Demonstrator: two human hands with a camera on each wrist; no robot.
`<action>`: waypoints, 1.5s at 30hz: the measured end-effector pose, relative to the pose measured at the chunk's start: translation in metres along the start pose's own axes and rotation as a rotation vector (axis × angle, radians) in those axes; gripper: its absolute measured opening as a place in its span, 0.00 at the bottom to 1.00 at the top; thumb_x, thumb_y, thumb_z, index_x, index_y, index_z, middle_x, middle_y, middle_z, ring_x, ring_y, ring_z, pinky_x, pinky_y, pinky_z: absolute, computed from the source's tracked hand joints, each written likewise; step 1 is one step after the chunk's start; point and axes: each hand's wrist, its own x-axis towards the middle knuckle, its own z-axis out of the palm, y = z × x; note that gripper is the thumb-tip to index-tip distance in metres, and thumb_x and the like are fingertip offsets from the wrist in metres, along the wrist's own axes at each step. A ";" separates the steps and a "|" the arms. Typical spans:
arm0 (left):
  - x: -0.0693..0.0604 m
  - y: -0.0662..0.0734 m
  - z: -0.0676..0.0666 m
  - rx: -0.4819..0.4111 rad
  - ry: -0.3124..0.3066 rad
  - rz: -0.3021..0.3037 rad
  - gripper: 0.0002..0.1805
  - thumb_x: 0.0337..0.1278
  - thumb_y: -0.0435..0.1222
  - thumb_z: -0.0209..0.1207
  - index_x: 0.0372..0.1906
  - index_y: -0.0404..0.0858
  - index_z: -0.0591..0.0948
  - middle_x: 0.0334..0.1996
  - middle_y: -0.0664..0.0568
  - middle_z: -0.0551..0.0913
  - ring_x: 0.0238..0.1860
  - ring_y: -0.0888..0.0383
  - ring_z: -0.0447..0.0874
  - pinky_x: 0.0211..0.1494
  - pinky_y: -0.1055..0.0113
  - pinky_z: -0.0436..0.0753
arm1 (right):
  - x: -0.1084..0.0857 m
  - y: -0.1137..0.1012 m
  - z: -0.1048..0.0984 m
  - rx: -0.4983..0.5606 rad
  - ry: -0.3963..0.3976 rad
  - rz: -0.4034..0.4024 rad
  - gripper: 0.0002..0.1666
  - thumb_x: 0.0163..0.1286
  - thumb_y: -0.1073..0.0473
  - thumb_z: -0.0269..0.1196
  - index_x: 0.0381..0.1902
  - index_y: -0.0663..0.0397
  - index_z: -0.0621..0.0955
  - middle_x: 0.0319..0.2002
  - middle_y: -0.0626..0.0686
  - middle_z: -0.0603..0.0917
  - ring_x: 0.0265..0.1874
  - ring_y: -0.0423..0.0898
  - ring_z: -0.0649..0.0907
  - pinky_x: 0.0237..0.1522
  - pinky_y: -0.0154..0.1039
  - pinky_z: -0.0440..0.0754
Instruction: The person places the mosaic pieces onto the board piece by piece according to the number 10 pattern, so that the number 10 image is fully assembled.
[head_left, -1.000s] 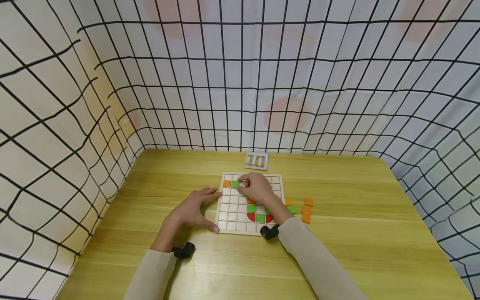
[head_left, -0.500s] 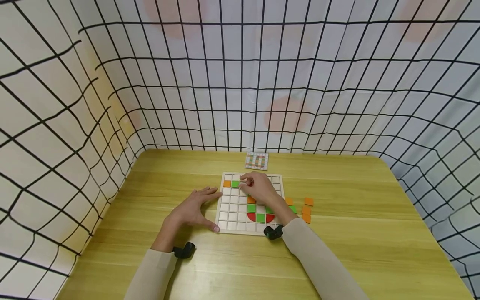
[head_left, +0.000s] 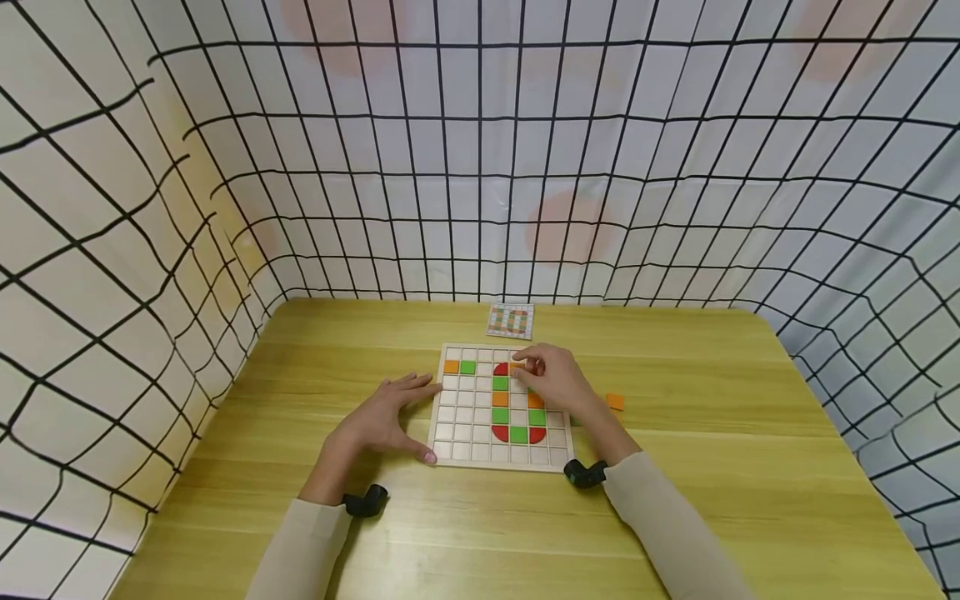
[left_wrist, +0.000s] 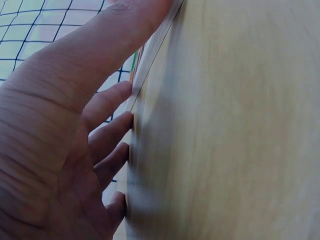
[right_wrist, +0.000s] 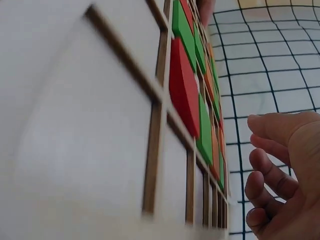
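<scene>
A square white grid board lies on the table in the head view, with green, orange and red tiles in some cells. My left hand is spread at its left side, thumb at the near left corner and fingertips by the left edge; in the left wrist view the hand has straight fingers. Above the far part of the board is my right hand, fingers loosely bent. Its fingertips are around an orange tile in the grid. No tile shows between the fingers of the right hand in the right wrist view.
A small pattern card lies beyond the board. To the right, a loose orange tile rests on the wooden table; the right forearm hides the spot nearer to me. A white cloth with black grid lines surrounds the table.
My right hand has moved right across the board from beside the green tile, uncovering a red tile and others. The right forearm now covers most loose tiles. My left hand stays put.
</scene>
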 end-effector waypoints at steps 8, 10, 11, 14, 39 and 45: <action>-0.001 0.000 -0.001 -0.002 0.001 -0.002 0.65 0.26 0.67 0.80 0.78 0.52 0.67 0.82 0.49 0.60 0.84 0.42 0.48 0.84 0.35 0.42 | -0.025 0.021 -0.034 -0.053 0.024 0.056 0.17 0.70 0.51 0.70 0.53 0.50 0.88 0.35 0.49 0.80 0.32 0.47 0.74 0.32 0.39 0.72; -0.001 0.000 -0.001 -0.003 0.001 0.004 0.65 0.27 0.67 0.80 0.79 0.52 0.67 0.82 0.49 0.60 0.84 0.42 0.48 0.83 0.35 0.42 | -0.032 0.029 -0.045 -0.087 0.021 0.068 0.17 0.70 0.50 0.70 0.53 0.49 0.88 0.36 0.50 0.80 0.33 0.47 0.74 0.33 0.39 0.72; -0.001 0.000 -0.001 -0.003 0.003 0.008 0.65 0.27 0.67 0.80 0.79 0.52 0.67 0.82 0.49 0.60 0.84 0.42 0.48 0.83 0.34 0.42 | -0.036 0.033 -0.050 -0.101 0.020 0.073 0.18 0.70 0.49 0.70 0.53 0.49 0.88 0.37 0.50 0.80 0.33 0.47 0.74 0.34 0.40 0.72; -0.001 0.000 -0.001 -0.004 0.004 0.011 0.65 0.27 0.66 0.80 0.78 0.52 0.67 0.82 0.49 0.60 0.84 0.42 0.48 0.83 0.34 0.42 | -0.048 0.048 -0.064 -0.145 0.018 0.067 0.19 0.70 0.48 0.70 0.54 0.50 0.88 0.38 0.50 0.81 0.34 0.47 0.75 0.35 0.40 0.74; 0.000 0.000 0.000 -0.006 -0.003 -0.001 0.66 0.25 0.67 0.80 0.79 0.54 0.67 0.82 0.51 0.58 0.84 0.44 0.47 0.84 0.36 0.42 | -0.102 0.101 -0.107 -0.196 -0.015 0.091 0.23 0.72 0.44 0.68 0.55 0.53 0.87 0.41 0.49 0.87 0.33 0.42 0.77 0.34 0.33 0.77; 0.000 -0.001 -0.001 -0.017 0.000 0.011 0.65 0.26 0.67 0.80 0.79 0.53 0.67 0.82 0.50 0.59 0.84 0.43 0.47 0.83 0.35 0.41 | -0.105 0.103 -0.110 -0.171 -0.035 0.099 0.24 0.71 0.46 0.69 0.58 0.54 0.85 0.39 0.49 0.84 0.33 0.43 0.74 0.34 0.33 0.73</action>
